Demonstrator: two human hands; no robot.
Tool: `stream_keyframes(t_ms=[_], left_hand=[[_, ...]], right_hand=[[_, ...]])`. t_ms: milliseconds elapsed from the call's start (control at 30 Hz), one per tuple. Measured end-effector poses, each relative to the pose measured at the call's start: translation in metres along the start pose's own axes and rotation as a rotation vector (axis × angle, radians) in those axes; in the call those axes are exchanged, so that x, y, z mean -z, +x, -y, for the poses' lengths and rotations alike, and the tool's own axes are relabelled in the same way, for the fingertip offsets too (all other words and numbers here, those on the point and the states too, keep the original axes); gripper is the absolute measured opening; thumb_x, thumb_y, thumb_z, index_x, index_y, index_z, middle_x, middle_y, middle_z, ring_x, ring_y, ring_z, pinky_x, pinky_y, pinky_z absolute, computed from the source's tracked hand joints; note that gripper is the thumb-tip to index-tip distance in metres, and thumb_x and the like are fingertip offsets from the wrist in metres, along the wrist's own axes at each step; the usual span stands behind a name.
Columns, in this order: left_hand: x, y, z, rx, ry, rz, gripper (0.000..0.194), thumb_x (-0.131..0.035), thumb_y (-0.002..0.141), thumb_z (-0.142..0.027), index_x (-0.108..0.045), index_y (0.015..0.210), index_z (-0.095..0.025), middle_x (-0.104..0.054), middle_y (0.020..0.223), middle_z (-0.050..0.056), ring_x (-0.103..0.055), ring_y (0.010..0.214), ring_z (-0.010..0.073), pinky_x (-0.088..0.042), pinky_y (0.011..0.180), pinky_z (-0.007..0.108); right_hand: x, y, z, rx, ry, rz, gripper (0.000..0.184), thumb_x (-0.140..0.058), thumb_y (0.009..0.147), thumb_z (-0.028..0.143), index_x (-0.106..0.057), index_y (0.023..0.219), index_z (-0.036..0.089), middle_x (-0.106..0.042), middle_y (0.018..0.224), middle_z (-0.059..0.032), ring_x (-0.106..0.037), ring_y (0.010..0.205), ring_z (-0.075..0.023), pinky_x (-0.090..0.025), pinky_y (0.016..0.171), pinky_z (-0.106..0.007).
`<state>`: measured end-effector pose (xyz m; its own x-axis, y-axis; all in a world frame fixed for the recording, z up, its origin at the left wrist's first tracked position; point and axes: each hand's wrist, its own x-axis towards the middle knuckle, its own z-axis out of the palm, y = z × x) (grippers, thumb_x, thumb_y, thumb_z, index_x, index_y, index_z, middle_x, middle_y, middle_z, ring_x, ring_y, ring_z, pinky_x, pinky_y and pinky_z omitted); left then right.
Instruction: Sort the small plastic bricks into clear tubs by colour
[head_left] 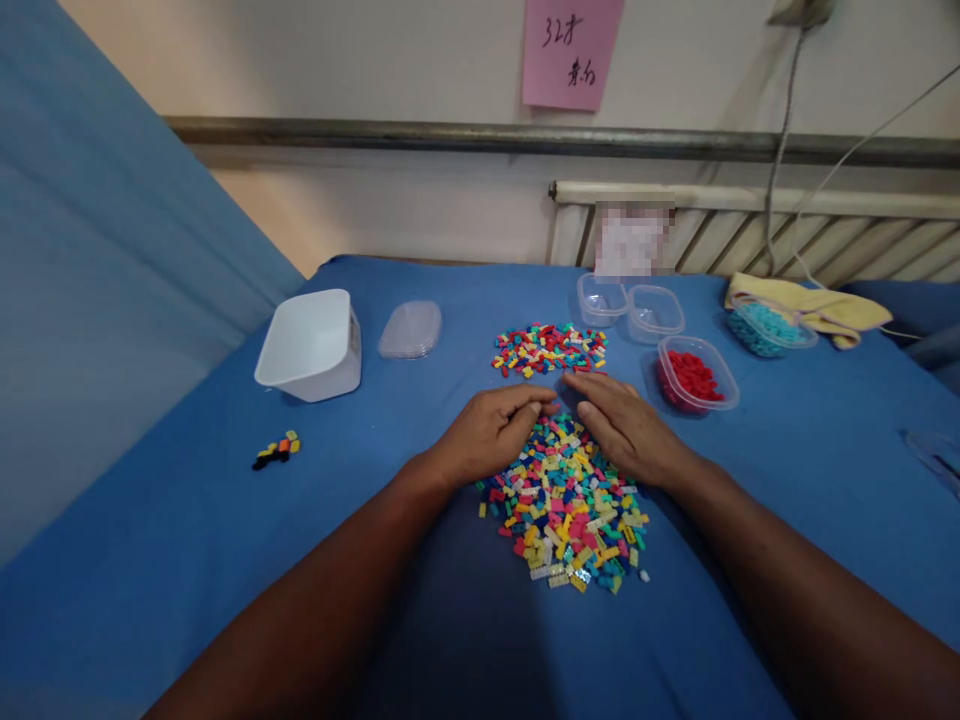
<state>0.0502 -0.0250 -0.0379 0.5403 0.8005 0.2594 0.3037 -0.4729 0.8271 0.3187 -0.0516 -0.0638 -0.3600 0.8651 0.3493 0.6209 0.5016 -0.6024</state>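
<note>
A large mixed pile of small toy building bricks (574, 510) lies on the blue cloth in front of me. At its far edge, my left hand (501, 428) rests with the fingers stretched to the right and the thumb along the near side. Opposite it, my right hand (626, 425) lies with its fingers extended toward the left one. A narrow gap separates the fingertips, and I see no brick gripped in either hand. Just beyond the hands is a smaller, flatter pile of bricks (549, 350), mostly red, yellow, white and blue.
Two clear tubs (655, 312) stand at the back. A tub of red bricks (694, 380) and one of teal bricks (765, 330) are on the right, near a yellow cloth (817, 300). Leftward are a white bin (311, 350), clear lids (411, 330) and a few loose bricks (279, 450).
</note>
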Motion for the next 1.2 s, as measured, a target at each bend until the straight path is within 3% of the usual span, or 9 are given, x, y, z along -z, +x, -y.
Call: stream_keyframes(t_ms=[167, 300, 400, 500, 600, 733, 900, 1033, 1200], left_hand=[[0.002, 0.0, 0.003, 0.062, 0.045, -0.099, 0.04, -0.054, 0.112, -0.038, -0.078, 0.136, -0.016, -0.084, 0.132, 0.012, -0.08, 0.122, 0.0266, -0.063, 0.114, 0.048], [0.002, -0.003, -0.004, -0.082, 0.219, 0.127, 0.044, -0.053, 0.112, -0.036, -0.075, 0.144, -0.017, -0.075, 0.152, 0.013, -0.07, 0.144, 0.0295, -0.051, 0.13, 0.053], [0.0, -0.007, -0.013, -0.052, 0.088, 0.201, 0.037, -0.056, 0.111, -0.035, -0.08, 0.136, -0.023, -0.081, 0.142, 0.008, -0.076, 0.134, 0.0261, -0.058, 0.122, 0.046], [0.001, -0.009, -0.017, 0.065, -0.122, 0.074, 0.03, -0.061, 0.109, -0.035, -0.084, 0.125, -0.024, -0.086, 0.126, 0.006, -0.081, 0.117, 0.0239, -0.064, 0.109, 0.042], [0.005, -0.007, -0.014, 0.139, -0.132, -0.06, 0.034, -0.061, 0.109, -0.042, -0.084, 0.124, -0.022, -0.086, 0.124, 0.008, -0.079, 0.118, 0.0264, -0.062, 0.112, 0.047], [0.002, -0.005, -0.01, 0.169, -0.174, -0.024, 0.044, -0.058, 0.112, -0.053, -0.082, 0.129, -0.021, -0.083, 0.134, 0.011, -0.075, 0.13, 0.0283, -0.057, 0.122, 0.05], [0.001, -0.006, -0.012, 0.22, -0.424, -0.04, 0.055, -0.059, 0.111, -0.063, -0.079, 0.131, -0.016, -0.081, 0.135, 0.015, -0.077, 0.127, 0.0298, -0.061, 0.118, 0.049], [0.005, -0.007, -0.013, 0.18, -0.226, -0.088, 0.052, -0.056, 0.113, -0.059, -0.078, 0.133, -0.016, -0.08, 0.14, 0.015, -0.074, 0.132, 0.0302, -0.056, 0.124, 0.052], [-0.009, -0.012, -0.021, 0.059, -0.087, 0.095, 0.046, -0.05, 0.117, -0.05, -0.075, 0.143, -0.02, -0.076, 0.148, 0.012, -0.07, 0.141, 0.027, -0.051, 0.13, 0.05]], right_hand=[[-0.002, -0.001, 0.003, 0.032, 0.073, -0.032, 0.048, -0.045, 0.12, 0.043, -0.065, 0.162, 0.029, -0.078, 0.15, -0.0112, -0.071, 0.142, -0.0315, -0.056, 0.123, -0.06], [-0.004, 0.001, 0.007, 0.056, -0.026, 0.04, 0.055, -0.048, 0.118, 0.049, -0.066, 0.162, 0.022, -0.07, 0.161, -0.0172, -0.065, 0.152, -0.0365, -0.049, 0.13, -0.067], [0.0, -0.004, 0.014, 0.065, 0.059, 0.14, 0.052, -0.045, 0.12, 0.049, -0.068, 0.16, 0.024, -0.074, 0.157, -0.0135, -0.068, 0.148, -0.0326, -0.051, 0.13, -0.063], [0.006, -0.015, 0.019, -0.018, 0.174, 0.123, 0.052, -0.043, 0.121, 0.05, -0.067, 0.162, 0.029, -0.073, 0.159, -0.009, -0.069, 0.148, -0.0296, -0.054, 0.129, -0.059], [0.007, -0.023, 0.024, -0.078, 0.17, 0.106, 0.055, -0.044, 0.121, 0.054, -0.063, 0.166, 0.03, -0.065, 0.169, -0.0082, -0.059, 0.159, -0.0305, -0.045, 0.136, -0.062], [0.004, -0.025, 0.038, -0.071, 0.192, 0.171, 0.061, -0.047, 0.119, 0.058, -0.059, 0.17, 0.028, -0.06, 0.174, -0.0111, -0.054, 0.163, -0.0318, -0.041, 0.138, -0.064], [0.006, -0.027, 0.048, -0.125, 0.356, 0.127, 0.053, -0.04, 0.122, 0.054, -0.069, 0.158, 0.029, -0.072, 0.16, -0.0088, -0.068, 0.149, -0.029, -0.053, 0.13, -0.056], [0.003, -0.026, 0.045, -0.143, 0.243, 0.022, 0.053, -0.043, 0.12, 0.057, -0.075, 0.151, 0.027, -0.075, 0.155, -0.0106, -0.07, 0.146, -0.033, -0.053, 0.129, -0.061], [0.003, -0.02, 0.06, 0.051, 0.212, 0.183, 0.052, -0.043, 0.121, 0.052, -0.067, 0.162, 0.031, -0.071, 0.162, -0.009, -0.065, 0.152, -0.0312, -0.051, 0.132, -0.059]])
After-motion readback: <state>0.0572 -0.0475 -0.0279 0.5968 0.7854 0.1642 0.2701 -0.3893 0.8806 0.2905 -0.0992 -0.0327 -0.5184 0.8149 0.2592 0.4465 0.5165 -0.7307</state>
